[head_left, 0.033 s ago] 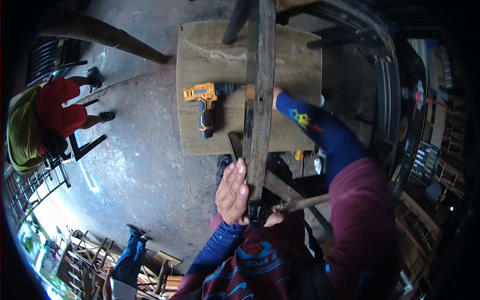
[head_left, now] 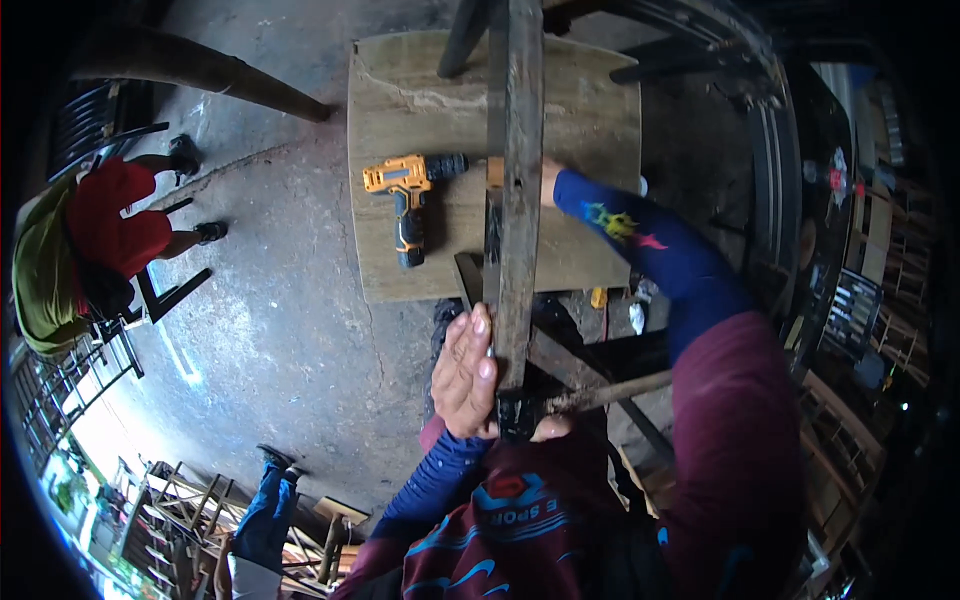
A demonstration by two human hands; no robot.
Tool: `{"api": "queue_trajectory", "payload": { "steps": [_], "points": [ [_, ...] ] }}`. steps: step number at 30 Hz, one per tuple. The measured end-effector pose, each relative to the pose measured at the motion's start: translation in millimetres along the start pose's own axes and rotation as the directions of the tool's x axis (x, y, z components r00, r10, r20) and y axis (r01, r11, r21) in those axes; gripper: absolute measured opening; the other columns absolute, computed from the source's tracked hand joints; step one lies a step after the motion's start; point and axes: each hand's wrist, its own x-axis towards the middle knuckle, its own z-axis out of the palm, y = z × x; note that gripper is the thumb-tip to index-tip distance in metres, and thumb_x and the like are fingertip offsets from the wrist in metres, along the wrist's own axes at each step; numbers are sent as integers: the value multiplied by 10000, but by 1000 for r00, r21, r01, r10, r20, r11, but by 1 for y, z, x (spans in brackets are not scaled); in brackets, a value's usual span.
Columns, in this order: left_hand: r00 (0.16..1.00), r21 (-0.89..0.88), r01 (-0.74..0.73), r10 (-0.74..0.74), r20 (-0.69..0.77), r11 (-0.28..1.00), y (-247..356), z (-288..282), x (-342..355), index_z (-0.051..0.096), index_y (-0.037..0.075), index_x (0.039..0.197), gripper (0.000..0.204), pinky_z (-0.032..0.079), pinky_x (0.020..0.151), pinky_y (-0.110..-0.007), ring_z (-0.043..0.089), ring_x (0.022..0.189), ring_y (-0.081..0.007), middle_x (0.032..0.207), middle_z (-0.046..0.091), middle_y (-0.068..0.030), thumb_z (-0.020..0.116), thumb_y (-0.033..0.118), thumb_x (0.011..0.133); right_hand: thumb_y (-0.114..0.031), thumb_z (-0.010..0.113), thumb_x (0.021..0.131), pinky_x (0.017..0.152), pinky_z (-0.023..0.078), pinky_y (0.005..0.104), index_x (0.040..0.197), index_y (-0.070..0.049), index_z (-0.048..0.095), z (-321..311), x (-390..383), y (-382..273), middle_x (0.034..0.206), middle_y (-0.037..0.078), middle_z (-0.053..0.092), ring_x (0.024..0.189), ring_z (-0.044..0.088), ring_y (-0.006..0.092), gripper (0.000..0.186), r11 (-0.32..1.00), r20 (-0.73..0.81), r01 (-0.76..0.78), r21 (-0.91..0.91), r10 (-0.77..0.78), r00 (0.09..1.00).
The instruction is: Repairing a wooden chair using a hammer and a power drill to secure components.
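A long wooden beam (head_left: pixel 522 215) runs away from my body, with a black near end (head_left: pixel 517 412). My left hand (head_left: pixel 466 380) is closed round it near that end, its fingers long against the left side and what looks like the thumb showing on the right. Farther along, my right hand (head_left: pixel 549 182) is at the beam's right side, its fingers hidden behind the wood. A small orange-brown piece (head_left: pixel 494 172) shows on the left at the same height; I cannot tell whether the right hand holds it. A yellow and black cordless drill (head_left: pixel 408 195) lies left of the beam.
Beneath lies a wooden board (head_left: pixel 590 110) on the concrete floor (head_left: pixel 280 370). A round post (head_left: pixel 220 80) stands at the far left. One person in red shorts (head_left: pixel 118 215) is at the left, another in blue trousers (head_left: pixel 265 515) at the lower left. Wooden frames (head_left: pixel 840 430) crowd the right.
The whole view has shifted slightly, with the board and drill a little higher and more to the left. Both hands keep their places on the beam.
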Motion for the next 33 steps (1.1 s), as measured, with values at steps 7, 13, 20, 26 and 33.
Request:
{"api": "queue_trajectory", "payload": {
  "steps": [7, 13, 20, 26, 33],
  "points": [
    [997, -79, -13, 19, 79, 997, -24, -28, -7, 352, 31, 1473, 894, 384, 1087, -523, 473, 1312, -478, 1417, 464, -320, 786, 391, 779, -397, 427, 1043, 552, 416, 401, 703, 36, 568, -232, -191, -153, 559, 145, 487, 519, 524, 252, 568, 803, -101, -143, 578, 244, 964],
    [917, -255, 191, -80, 390, 948, -40, -24, -25, 452, -11, 1373, 753, 423, 1042, -412, 521, 1248, -420, 1335, 537, -249, 774, 178, 719, -392, 472, 1027, 492, 397, 452, 567, -28, 582, -194, -269, -239, 501, 164, 504, 445, 510, 350, 597, 953, -558, -177, 246, 289, 778],
    [905, -382, 225, -47, 424, 896, -59, -36, -20, 563, 1, 1079, 448, 484, 794, -368, 600, 878, -368, 936, 575, -170, 716, 14, 658, -340, 510, 1011, 537, 439, 479, 614, -10, 621, -197, -264, -257, 548, 191, 561, 522, 579, 390, 528, 953, -544, -233, 195, 303, 783],
    [937, -407, 166, -15, 348, 898, -86, -48, 0, 616, 22, 1037, 411, 484, 825, -387, 606, 893, -363, 950, 622, -170, 732, 37, 643, -123, 606, 888, 683, 531, 434, 1174, 27, 617, -220, -228, -355, 977, 172, 668, 799, 653, 324, 323, 982, -939, -164, 97, 145, 313],
    [984, -510, -66, 140, 109, 857, -106, -26, 8, 590, -11, 1226, 569, 488, 878, -381, 640, 1012, -350, 1015, 647, -205, 659, -8, 662, -310, 732, 852, 808, 537, 435, 1053, 78, 625, -161, 38, -386, 1017, 260, 663, 946, 673, 366, 450, 609, -127, -487, 626, 696, 706]
  ]
}}
